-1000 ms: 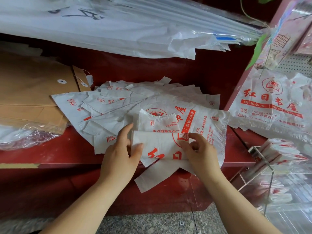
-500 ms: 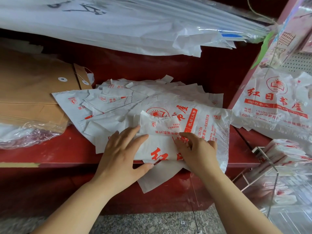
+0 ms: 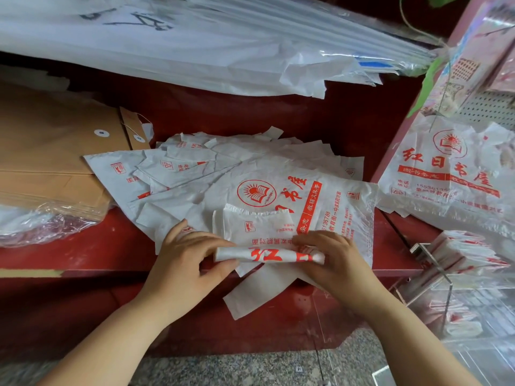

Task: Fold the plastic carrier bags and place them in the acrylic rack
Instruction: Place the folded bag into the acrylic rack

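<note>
A white carrier bag with red print [image 3: 267,253] lies partly folded into a narrow strip at the front of the red shelf [image 3: 83,252]. My left hand [image 3: 186,263] pinches its left end and my right hand [image 3: 334,263] pinches its right end. Its unfolded part [image 3: 256,227] stretches away from me over a spread pile of flat white bags [image 3: 223,174]. The clear acrylic rack [image 3: 434,263] stands at the lower right, with several folded bags [image 3: 468,252] inside it.
Brown string-tie envelopes [image 3: 55,151] are stacked at the left, partly in clear wrap. Large white sheets in plastic [image 3: 195,43] overhang from the shelf above. More printed bags [image 3: 446,174] hang at the right. A white bag strip [image 3: 259,291] dangles over the shelf's front edge.
The bag's near edge has been folded up into a narrow strip. Both hands have shifted from pressing on the bag to pinching the strip's two ends.
</note>
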Demonstrator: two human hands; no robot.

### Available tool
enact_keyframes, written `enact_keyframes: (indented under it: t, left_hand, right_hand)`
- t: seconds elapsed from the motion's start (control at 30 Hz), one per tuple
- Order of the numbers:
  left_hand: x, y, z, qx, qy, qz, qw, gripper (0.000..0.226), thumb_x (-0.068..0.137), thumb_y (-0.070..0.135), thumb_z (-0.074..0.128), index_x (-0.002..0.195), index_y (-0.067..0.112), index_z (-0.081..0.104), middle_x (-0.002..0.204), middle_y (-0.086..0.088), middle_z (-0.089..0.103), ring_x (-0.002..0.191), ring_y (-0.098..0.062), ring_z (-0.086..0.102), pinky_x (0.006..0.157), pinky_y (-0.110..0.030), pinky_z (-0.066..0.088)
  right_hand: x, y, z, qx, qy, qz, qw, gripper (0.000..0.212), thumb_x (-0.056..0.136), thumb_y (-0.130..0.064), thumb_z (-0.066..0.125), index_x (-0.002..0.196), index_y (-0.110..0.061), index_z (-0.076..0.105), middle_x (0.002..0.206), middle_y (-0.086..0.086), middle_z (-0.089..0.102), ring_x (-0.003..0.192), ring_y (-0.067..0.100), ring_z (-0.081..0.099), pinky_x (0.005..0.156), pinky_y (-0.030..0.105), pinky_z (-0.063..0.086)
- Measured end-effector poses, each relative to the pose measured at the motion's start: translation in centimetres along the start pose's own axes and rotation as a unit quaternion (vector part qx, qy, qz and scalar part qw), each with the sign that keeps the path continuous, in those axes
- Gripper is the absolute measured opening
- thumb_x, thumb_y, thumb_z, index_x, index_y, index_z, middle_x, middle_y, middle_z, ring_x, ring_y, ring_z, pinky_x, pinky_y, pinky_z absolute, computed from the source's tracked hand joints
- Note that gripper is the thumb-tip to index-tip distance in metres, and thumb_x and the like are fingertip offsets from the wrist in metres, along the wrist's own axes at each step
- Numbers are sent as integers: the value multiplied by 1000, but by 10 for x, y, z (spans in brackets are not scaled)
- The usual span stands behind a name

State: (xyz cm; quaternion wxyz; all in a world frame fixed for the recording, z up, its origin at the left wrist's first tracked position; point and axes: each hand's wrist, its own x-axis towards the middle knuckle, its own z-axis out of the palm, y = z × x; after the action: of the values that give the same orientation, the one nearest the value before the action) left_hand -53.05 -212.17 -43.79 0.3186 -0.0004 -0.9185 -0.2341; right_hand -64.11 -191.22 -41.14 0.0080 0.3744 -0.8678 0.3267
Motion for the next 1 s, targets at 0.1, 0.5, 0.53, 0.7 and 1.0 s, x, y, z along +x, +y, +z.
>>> enact_keyframes:
  t: [0.1,0.5,0.53,0.7,1.0]
  left_hand:
    - [1,7,-5,-83,31,-67,994,41,74,56,48,77,23,73,69,32,61,81,-3,52,82,-12,34]
    - [13,19,1,67,72,-204,974,44,84,37,47,118,12,59,54,9,56,67,-32,59,73,-42,45]
    - [12,17,3,122,82,-156,977,44,80,37,43,113,13,61,65,0,60,69,-32,59,71,-42,45]
    - [8,7,5,96,13,89,991,33,90,47,36,113,27,49,118,2,48,110,-21,43,103,-35,20]
    - [4,0,-7,96,-85,96,987,45,70,38,46,114,25,48,108,3,67,99,-5,49,106,-25,16]
  right_hand:
    - [-1,0,-1,82,10,29,996,20,80,-23,68,91,-38,61,94,-15,64,94,3,59,90,26,44]
    - [18,-20,25,-26,123,123,984,34,91,-30,50,126,-31,48,67,-10,55,76,14,55,85,20,18]
    - [19,-21,26,-58,121,114,984,34,92,-32,48,126,-32,48,73,-7,60,83,16,58,88,22,18]
    - [19,-24,31,-170,103,67,978,60,87,-61,19,121,-31,57,110,-3,66,106,20,55,88,29,18]
    - [10,-16,29,-250,62,-39,965,86,74,-83,10,103,-26,66,116,3,62,108,32,55,97,52,32]
